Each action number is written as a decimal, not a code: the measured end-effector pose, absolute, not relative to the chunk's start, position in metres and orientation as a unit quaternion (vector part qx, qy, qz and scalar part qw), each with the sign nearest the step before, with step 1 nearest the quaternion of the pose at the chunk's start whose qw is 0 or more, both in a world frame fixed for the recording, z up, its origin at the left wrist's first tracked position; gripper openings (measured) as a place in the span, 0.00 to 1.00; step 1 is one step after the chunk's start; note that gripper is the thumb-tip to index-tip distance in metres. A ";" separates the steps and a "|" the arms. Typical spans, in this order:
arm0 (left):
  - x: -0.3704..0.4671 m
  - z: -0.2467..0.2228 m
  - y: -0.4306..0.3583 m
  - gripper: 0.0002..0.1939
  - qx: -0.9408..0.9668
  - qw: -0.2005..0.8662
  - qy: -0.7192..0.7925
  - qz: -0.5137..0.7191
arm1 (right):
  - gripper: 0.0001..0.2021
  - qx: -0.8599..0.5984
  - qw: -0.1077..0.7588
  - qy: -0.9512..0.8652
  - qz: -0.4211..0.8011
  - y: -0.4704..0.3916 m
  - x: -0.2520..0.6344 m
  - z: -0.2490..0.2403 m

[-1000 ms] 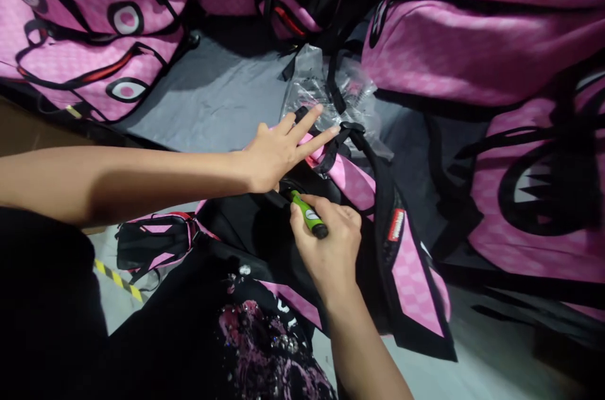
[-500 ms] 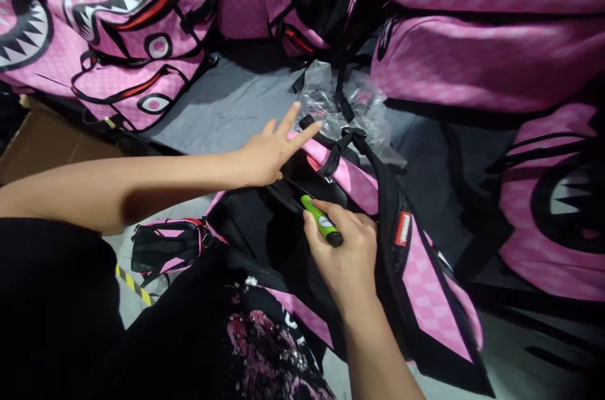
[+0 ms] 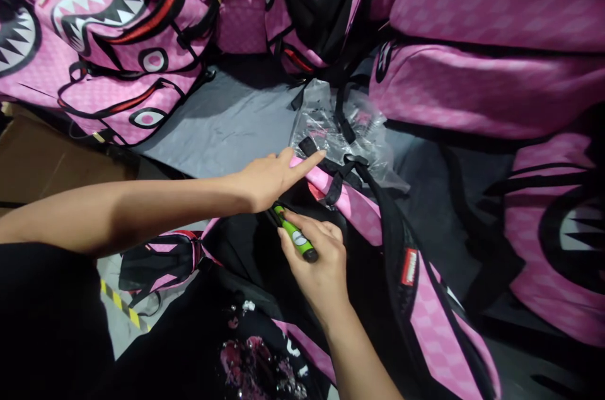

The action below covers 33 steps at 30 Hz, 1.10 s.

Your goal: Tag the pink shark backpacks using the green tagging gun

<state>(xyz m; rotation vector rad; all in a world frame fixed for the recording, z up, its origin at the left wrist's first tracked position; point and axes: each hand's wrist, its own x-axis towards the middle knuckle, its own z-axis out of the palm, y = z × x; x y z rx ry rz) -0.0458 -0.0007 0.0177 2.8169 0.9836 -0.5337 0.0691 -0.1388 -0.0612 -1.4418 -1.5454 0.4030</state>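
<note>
A black and pink backpack (image 3: pixel 352 198) lies in front of me, its dark side facing up. My left hand (image 3: pixel 271 176) is over its upper edge, one finger stretched across the pink panel. The other fingers are bent, and the lower ones seem pinched down on the dark side; what they hold is hidden. In my right hand (image 3: pixel 319 261) is a slim green-handled tool (image 3: pixel 299 237) with a black end. Its front tip points just below my left hand, and the tip is too dark to make out. A black strap (image 3: pixel 394 242) with a red label runs along the backpack.
Crumpled clear plastic (image 3: pixel 326 116) lies behind the backpack on a grey surface (image 3: pixel 227 110). Pink shark-mouth bags (image 3: pixel 118 53) are piled at the left, more pink bags (image 3: pixel 472 85) at the right. A cardboard box (image 3: pixel 42 154) and a small black-pink bag (image 3: pixel 161 255) are on the left.
My right hand has moved left with the green-handled tool, bringing its tip up close under my left hand. The left hand's spread fingers have folded, leaving one stretched out.
</note>
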 end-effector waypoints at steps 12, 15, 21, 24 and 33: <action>-0.043 0.013 0.005 0.52 0.923 0.056 0.329 -0.191 | 0.07 -0.617 0.452 -0.627 0.147 -0.136 0.065 -0.059; -0.041 0.013 0.006 0.51 0.923 0.055 0.328 -0.194 | 0.08 -0.636 0.450 -0.615 0.122 -0.135 0.064 -0.060; -0.040 0.013 0.007 0.51 0.922 0.059 0.330 -0.196 | 0.08 -0.633 0.447 -0.611 0.162 -0.135 0.067 -0.058; -0.040 0.014 0.007 0.51 0.922 0.058 0.327 -0.199 | 0.08 -0.639 0.458 -0.601 0.145 -0.135 0.066 -0.058; -0.039 0.011 0.007 0.50 0.921 0.059 0.332 -0.192 | 0.08 -0.647 0.447 -0.596 0.163 -0.136 0.064 -0.059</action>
